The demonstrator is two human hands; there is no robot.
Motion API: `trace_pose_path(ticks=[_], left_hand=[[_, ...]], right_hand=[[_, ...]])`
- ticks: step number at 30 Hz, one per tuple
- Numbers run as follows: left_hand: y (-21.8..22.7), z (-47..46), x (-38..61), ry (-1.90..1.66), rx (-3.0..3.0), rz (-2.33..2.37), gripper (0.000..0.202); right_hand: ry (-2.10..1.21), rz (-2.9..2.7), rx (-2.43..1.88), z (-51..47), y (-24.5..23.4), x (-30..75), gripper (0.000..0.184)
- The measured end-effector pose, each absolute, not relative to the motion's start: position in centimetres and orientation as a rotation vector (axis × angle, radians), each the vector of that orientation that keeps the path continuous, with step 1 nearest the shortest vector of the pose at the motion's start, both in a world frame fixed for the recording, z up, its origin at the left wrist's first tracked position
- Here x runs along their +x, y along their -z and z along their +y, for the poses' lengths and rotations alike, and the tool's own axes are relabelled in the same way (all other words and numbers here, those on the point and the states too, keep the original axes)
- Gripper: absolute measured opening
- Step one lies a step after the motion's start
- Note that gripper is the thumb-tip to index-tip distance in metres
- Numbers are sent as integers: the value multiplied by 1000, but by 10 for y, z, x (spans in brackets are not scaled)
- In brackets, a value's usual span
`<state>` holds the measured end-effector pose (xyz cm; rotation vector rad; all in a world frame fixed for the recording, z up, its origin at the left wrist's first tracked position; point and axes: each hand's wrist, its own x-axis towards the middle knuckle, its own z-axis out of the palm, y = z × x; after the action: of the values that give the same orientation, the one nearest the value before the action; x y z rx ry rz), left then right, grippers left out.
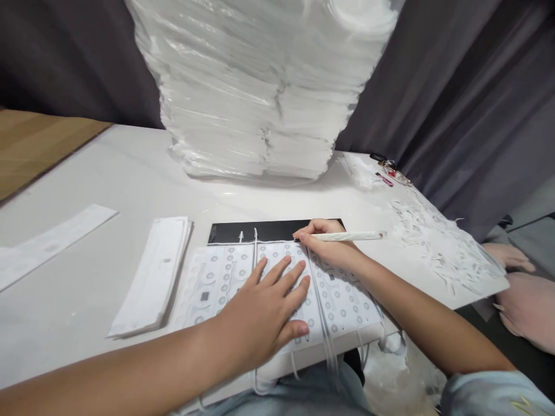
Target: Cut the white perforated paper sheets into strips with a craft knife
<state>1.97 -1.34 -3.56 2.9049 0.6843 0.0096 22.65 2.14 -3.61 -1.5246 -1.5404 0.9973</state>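
Observation:
My left hand [269,303] lies flat with its fingers spread on a white sheet printed with rows of small grey circles [236,271]. My right hand [332,242] pinches a slim white pen-shaped tool [353,236], its tip down at the sheet's far edge. Just beyond that edge a black strip [255,233] lies on the table, with small white slivers on it. White cords [319,300] run across the sheet and hang over the table's near edge. What the tool's tip touches is hidden by my fingers.
A tall stack of white plastic-wrapped sheets [260,104] stands behind. Folded white strips [150,277] and a single strip [56,242] lie left, near a brown board [39,144]. White scraps [446,242] cover the right side. Pale pink shapes [526,306] show beyond the table's right edge.

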Motion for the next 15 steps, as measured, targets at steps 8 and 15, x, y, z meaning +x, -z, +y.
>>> trace_pose_path(ticks=[8,15], left_hand=[[43,-17,20,-34,2881,712,61],[41,-16,20,-11,2860,706,61]], right_hand=[[-977,-1573,-1558,19,43,227,16],[-925,-1634,-1588,18,36,223,16]])
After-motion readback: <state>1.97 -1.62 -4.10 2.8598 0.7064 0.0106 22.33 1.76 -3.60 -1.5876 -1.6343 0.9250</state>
